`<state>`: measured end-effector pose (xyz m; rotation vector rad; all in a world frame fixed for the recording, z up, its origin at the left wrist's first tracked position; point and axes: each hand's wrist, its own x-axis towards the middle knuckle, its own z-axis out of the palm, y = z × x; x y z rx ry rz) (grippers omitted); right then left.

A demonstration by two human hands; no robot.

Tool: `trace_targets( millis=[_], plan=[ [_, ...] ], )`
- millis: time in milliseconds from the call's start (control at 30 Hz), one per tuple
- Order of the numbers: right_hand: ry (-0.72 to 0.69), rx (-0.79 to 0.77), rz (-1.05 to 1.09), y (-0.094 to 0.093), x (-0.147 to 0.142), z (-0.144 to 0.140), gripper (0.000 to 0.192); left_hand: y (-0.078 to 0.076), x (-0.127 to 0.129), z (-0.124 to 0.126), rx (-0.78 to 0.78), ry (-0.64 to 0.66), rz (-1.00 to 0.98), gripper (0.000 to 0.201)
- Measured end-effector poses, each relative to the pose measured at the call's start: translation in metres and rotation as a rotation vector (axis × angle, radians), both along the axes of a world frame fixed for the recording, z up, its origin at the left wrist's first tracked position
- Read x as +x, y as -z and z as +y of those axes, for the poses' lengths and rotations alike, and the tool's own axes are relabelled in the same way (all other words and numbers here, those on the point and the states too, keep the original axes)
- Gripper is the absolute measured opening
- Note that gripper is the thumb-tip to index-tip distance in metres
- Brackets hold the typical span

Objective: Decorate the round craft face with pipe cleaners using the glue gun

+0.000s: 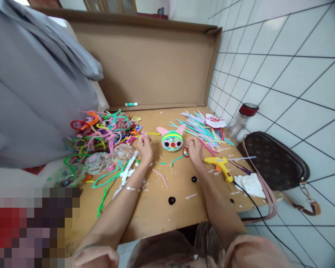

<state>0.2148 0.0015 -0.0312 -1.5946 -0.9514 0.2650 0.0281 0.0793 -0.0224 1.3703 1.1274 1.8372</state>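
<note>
Head view, looking down on a wooden desk (162,208) set against a tiled wall. Left hand (145,148) sits at frame centre, fingers curled shut, just right of the pipe cleaner pile (106,130); whether it pinches a strand is too small to tell. Right hand (194,149) is right of centre, closed around the red handles of scissors (185,152), blades hidden under the hand. Between the two hands, slightly above them, lies a small striped craft face (172,140) with pink ears and googly eyes. Cut strip heap (201,128) spreads to its upper right. Yellow glue gun (219,163) lies just right of the right hand, its cord running off the lower edge. Brown bag (273,162) hangs over the desk's right edge, partly off it. Red-lidded jar (244,119) is above the bag. Grey cloth (30,93) fills upper left, cut off by the frame. Lower left corner is pixelated, unreadable.
</note>
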Motion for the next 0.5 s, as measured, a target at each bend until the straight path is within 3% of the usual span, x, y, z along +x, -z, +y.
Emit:
trace_targets(
  millis=[100, 200, 367, 500],
  plan=[
    [0.062, -0.018, -0.034, -0.003, -0.003, 0.0, 0.019, -0.022, -0.001, -0.022, 0.085, 0.029, 0.017, 0.054],
    [0.094, -0.004, -0.047, -0.005, -0.005, 0.001, 0.022, -0.029, 0.005, -0.05, 0.105, 0.132, 0.049, 0.052],
    [0.131, 0.002, -0.081, -0.005, -0.008, -0.003, 0.027, -0.01, 0.019, -0.087, 0.11, 0.234, 0.257, 0.042],
    [0.12, 0.015, -0.136, -0.006, -0.015, -0.008, 0.035, 0.009, 0.023, -0.096, 0.095, 0.361, 0.412, 0.033]
  ],
)
